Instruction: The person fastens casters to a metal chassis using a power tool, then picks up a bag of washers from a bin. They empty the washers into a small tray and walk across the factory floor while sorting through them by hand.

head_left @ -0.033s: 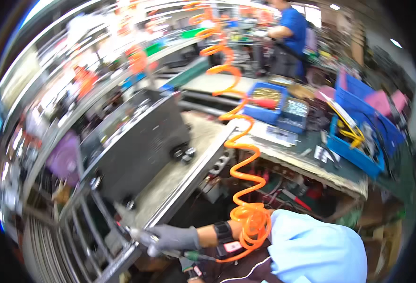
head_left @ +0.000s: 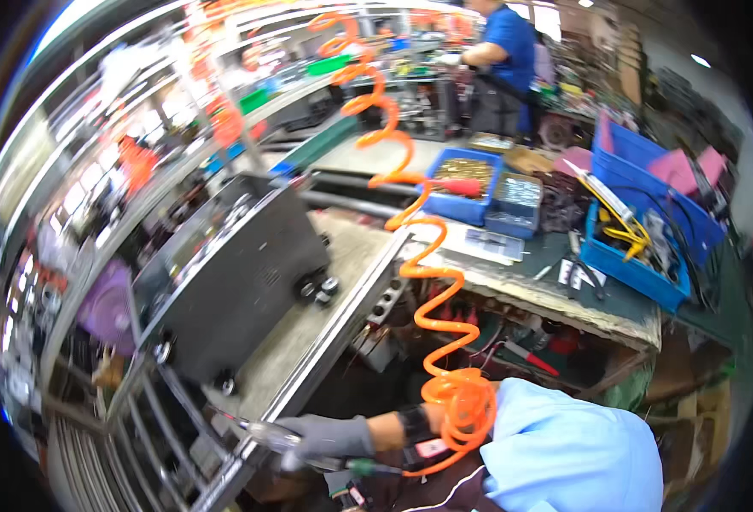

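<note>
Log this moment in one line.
right hand: gripping blurred tool | left hand: unclear | orange coiled hose: before right forearm | grey box: on beige surface

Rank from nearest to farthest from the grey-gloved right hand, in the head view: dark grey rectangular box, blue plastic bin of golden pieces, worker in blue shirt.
1. Box, up and left of the hand.
2. Bin, right of centre, farther back.
3. Worker, upper background.

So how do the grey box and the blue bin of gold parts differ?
The grey box looks much larger than the blue bin. The box carries dark round fittings; the bin shows none. The box is nearer the gloved hand; the bin sits farther off. Both look boxy.
</note>
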Available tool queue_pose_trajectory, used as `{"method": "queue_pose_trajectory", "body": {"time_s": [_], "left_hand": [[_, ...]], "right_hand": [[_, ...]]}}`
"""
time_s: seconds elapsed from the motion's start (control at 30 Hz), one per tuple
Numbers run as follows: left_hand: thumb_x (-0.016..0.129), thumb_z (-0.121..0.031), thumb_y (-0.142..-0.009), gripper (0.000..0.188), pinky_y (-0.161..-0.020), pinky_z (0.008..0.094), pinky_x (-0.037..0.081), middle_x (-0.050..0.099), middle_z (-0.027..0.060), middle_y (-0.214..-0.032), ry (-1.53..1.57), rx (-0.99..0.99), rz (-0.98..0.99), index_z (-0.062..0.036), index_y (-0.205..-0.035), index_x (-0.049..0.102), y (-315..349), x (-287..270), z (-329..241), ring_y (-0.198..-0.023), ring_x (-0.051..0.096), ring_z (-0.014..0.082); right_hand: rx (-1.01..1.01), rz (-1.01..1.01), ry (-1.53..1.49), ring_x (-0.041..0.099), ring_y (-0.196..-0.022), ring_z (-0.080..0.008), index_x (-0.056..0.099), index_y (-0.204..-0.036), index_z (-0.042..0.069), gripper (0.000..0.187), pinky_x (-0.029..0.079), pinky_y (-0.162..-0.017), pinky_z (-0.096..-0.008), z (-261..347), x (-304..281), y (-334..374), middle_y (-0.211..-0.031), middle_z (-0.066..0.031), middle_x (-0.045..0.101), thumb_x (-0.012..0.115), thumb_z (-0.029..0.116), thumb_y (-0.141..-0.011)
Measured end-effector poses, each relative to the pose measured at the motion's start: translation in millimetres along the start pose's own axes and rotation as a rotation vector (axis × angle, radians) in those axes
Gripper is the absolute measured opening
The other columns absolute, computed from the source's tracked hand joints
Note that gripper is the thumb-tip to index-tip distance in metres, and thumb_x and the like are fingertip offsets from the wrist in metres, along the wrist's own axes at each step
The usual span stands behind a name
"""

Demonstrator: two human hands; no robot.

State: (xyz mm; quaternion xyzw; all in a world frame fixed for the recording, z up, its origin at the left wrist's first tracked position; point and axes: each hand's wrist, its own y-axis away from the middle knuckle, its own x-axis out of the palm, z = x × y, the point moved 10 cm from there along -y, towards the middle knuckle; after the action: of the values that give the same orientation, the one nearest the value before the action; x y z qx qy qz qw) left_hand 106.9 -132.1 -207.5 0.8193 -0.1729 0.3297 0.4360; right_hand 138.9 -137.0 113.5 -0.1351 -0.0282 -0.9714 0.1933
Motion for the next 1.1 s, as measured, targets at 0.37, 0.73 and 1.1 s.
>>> {"method": "queue_pose_trajectory", "body": {"time_s": [0.37, 0.73, 1.1], "left_hand": [[0.058, -0.016, -0.082, 0.021, -0.067, 0.0293, 0.045, 0.06, 0.006, -0.081, -1.201, 0.798, 0.484, 0.0021, -0.094, 0.061, -38, 482, 24, -0.073, 0.055, 0.0185], [0.053, -0.044, -0.083, 0.053, -0.089, 0.044, 0.042, 0.05, 0.0233, -0.115, -2.569, 1.071, 0.391, -0.0115, -0.124, 0.044, -192, 773, 190, -0.107, 0.051, 0.0387], [0.05, -0.03, -0.087, 0.032, -0.083, 0.0454, 0.046, 0.059, 0.0235, -0.103, -2.577, 0.954, 0.615, -0.0035, -0.103, 0.054, -229, 773, 234, -0.095, 0.059, 0.0385]], "right_hand": [[-0.327, -1.213, 0.315, 0.061, -0.082, -0.024, 0.019, -0.14, 0.005, 0.095, 0.049, -0.073, -0.033, 40, -298, 381, -0.099, -0.012, 0.061, 0.073, 0.02, -0.063], [-0.138, -1.626, 0.669, 0.063, -0.08, -0.0346, 0.017, -0.14, 0.008, 0.1, 0.05, -0.07, -0.0394, 25, -370, 508, -0.093, -0.0209, 0.062, 0.072, 0.04, -0.062], [-0.048, -1.492, 0.494, 0.063, -0.079, -0.0352, 0.018, -0.138, 0.006, 0.096, 0.049, -0.068, -0.0401, 24, -379, 495, -0.089, -0.0192, 0.063, 0.071, 0.041, -0.065]]}}
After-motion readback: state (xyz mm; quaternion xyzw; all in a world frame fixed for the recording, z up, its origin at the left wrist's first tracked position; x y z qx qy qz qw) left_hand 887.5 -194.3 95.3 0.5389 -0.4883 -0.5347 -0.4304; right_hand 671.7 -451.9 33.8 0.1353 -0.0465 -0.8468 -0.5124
